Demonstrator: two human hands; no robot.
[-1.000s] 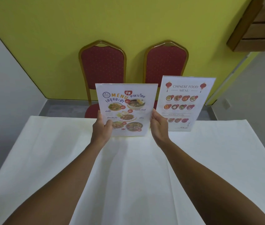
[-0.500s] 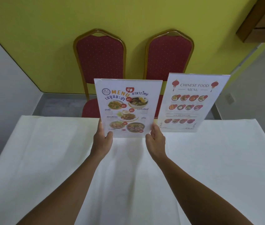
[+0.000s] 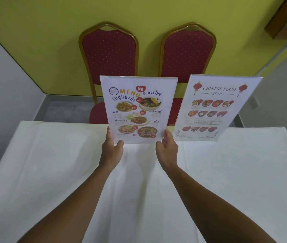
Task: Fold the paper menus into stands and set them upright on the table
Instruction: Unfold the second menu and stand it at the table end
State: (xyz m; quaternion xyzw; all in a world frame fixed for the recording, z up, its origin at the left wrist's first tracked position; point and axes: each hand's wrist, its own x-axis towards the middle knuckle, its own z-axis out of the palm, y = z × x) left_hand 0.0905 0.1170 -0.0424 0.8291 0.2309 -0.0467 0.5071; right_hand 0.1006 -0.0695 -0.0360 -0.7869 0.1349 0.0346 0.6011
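white tablecloth point(image 3: 51, 172), yellow wall point(image 3: 51, 41), red chairs point(image 3: 110, 55)

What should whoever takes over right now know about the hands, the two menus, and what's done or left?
Left hand: grip on the Thai menu's lower left edge.
Right hand: grip on its lower right edge.
Thai menu: upright, facing the camera, bottom edge at or just above the tablecloth; contact unclear.
Chinese menu: stands upright alone to the right, not touching the Thai menu.
Done: Chinese menu placed.
Left: settle the Thai menu, release, check it stands.
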